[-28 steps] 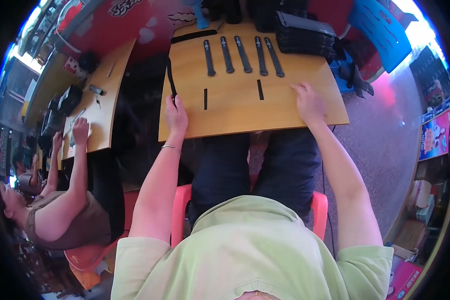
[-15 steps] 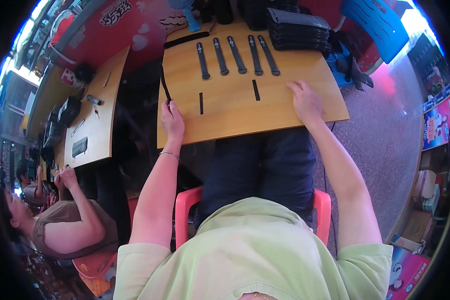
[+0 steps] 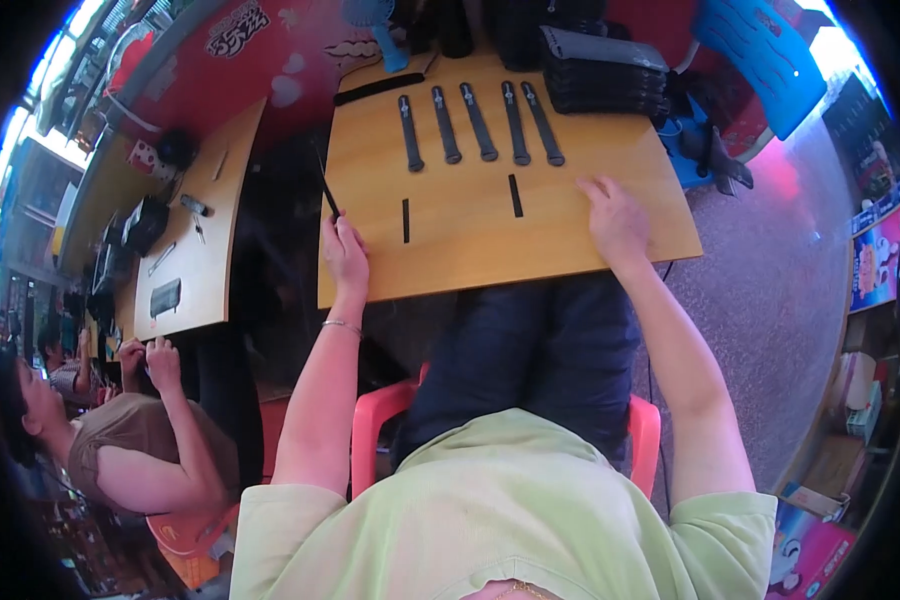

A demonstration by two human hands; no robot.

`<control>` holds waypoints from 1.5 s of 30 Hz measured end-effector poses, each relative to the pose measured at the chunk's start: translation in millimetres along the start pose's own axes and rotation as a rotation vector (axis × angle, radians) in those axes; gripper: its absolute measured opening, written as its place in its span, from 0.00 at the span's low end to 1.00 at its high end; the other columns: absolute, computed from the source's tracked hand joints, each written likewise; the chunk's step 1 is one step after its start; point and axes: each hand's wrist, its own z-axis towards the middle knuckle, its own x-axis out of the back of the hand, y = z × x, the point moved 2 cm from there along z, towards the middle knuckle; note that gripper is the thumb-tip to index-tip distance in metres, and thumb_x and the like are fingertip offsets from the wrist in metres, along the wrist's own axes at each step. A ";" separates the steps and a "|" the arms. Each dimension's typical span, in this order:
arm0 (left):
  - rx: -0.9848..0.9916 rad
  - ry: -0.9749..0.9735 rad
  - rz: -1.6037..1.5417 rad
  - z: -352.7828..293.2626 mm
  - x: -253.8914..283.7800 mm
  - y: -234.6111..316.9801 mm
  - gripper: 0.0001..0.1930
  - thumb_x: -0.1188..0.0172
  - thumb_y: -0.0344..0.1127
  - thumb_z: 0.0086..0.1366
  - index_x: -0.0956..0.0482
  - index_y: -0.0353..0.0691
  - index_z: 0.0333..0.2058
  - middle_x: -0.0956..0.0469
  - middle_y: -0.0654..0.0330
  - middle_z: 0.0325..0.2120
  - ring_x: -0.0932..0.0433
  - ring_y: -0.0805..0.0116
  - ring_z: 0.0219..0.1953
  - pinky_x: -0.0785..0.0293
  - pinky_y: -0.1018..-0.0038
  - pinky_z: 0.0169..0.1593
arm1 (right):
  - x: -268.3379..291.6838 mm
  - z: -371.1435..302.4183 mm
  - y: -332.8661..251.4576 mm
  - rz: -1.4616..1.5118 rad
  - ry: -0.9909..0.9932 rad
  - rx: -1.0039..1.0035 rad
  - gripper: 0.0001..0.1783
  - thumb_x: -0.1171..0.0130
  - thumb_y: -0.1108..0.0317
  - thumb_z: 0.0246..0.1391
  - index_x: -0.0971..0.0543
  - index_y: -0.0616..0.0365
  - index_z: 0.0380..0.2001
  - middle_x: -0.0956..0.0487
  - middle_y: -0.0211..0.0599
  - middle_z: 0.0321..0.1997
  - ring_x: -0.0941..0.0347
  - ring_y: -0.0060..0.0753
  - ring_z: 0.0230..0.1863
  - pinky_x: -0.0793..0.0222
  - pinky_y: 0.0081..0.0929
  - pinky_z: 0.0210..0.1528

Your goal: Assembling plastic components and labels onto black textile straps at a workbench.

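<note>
My left hand (image 3: 346,255) is at the left edge of the wooden table (image 3: 450,262), closed around the lower end of a thin black strip (image 3: 328,190) that points up and away. Resting on the right part of the tabletop, my right hand (image 3: 615,218) has its fingers apart and holds nothing. Two short black strips (image 3: 406,221) (image 3: 516,196) lie apart on the wood between my hands. Beyond them is a row of several dark grey straps with rounded near ends (image 3: 478,125), lying lengthwise away from me.
A stack of black, flat pouches (image 3: 605,85) sits at the table's far right corner. A long black strip (image 3: 380,88) lies at the far left, near a blue fan (image 3: 372,20). Left stands another table (image 3: 195,270), where a person (image 3: 155,455) sits. A blue chair (image 3: 760,60) stands behind, right.
The view has tilted a little, so the table sits lower in the picture. The neighbouring person's hands have shifted. My hands keep nearly the same places on the table.
</note>
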 end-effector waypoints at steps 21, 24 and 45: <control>-0.008 0.017 -0.108 -8.3 6.1 21.5 0.15 0.63 0.40 0.72 0.38 0.36 0.49 0.34 0.67 0.18 0.36 0.81 0.18 0.39 0.83 0.22 | -3.5 5.2 6.1 0.074 0.033 0.044 0.16 0.50 0.66 0.55 0.23 0.48 0.47 0.28 0.38 0.51 0.28 0.46 0.47 0.30 0.37 0.45; 0.208 -0.104 -0.622 -28.0 -13.6 61.5 0.17 0.64 0.45 0.72 0.40 0.39 0.51 0.28 0.58 0.31 0.26 0.70 0.32 0.28 0.72 0.36 | 7.3 7.1 -9.9 0.238 -0.042 -0.004 0.15 0.51 0.66 0.56 0.23 0.51 0.46 0.25 0.41 0.45 0.26 0.45 0.44 0.30 0.36 0.44; 0.484 -0.356 -1.043 -39.0 -42.1 90.5 0.18 0.49 0.28 0.66 0.37 0.39 0.55 0.27 0.56 0.42 0.27 0.58 0.51 0.24 0.66 0.50 | 29.1 12.7 -184.9 0.872 -0.293 0.161 0.20 0.46 0.74 0.54 0.27 0.51 0.52 0.20 0.38 0.29 0.21 0.37 0.30 0.27 0.30 0.32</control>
